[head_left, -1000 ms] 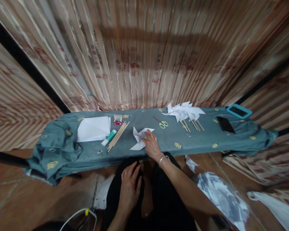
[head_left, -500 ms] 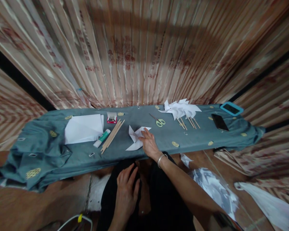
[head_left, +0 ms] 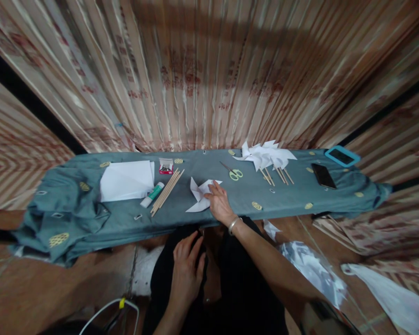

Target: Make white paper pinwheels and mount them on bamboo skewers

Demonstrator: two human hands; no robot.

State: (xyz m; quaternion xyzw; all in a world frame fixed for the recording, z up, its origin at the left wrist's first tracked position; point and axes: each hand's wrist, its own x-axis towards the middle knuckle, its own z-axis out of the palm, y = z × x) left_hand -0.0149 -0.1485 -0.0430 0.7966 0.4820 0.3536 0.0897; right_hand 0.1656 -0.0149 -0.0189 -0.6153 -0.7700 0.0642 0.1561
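Note:
My right hand (head_left: 219,203) lies flat on the right side of a white folded paper pinwheel (head_left: 199,196) on a long bench covered in grey-blue cloth (head_left: 300,197); its fingers are stretched out over the paper. My left hand (head_left: 186,270) rests on my dark-clothed lap below the bench edge, fingers spread and holding nothing. A silver bangle sits on my right wrist.
On the cloth from left to right: white paper sheets (head_left: 126,180), a glue stick (head_left: 152,195), wooden sticks (head_left: 166,192), a small red box (head_left: 165,166), green scissors (head_left: 233,172), finished pinwheels on sticks (head_left: 267,158), a phone (head_left: 323,175), a blue-cased device (head_left: 341,156). Paper scraps (head_left: 312,270) lie on the floor at right.
The view has shifted slightly. My right hand stays on the pinwheel and my left hand stays on my lap.

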